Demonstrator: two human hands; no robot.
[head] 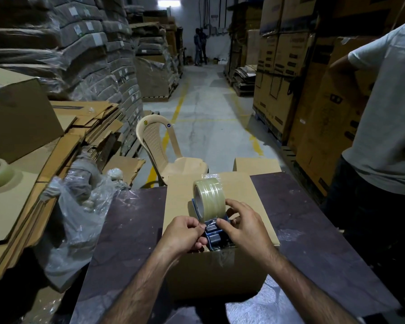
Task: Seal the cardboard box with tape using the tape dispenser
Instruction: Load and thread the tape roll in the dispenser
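Holding the light, rigid tape dispenser (214, 232) on the cardboard box (255, 202), both hands' grips close: left hand (185, 232) pinches the tape end, right hand (244, 226) grips the frame.

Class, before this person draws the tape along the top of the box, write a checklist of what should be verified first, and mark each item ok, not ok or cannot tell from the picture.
1. Cardboard box rests flat on the dark table: ok.
2. Top flaps closed: ok as far as visible; the centre seam is hidden behind the hands.
3. Tape roll seated on the blue tape dispenser: ok.
4. Free tape end threaded over the roller and stuck to the box: cannot tell; the left hand pinches at the front, but the film is too clear to see.
5. Right hand has a firm hold on the dispenser: ok.
6. Path across the box top is free: ok.
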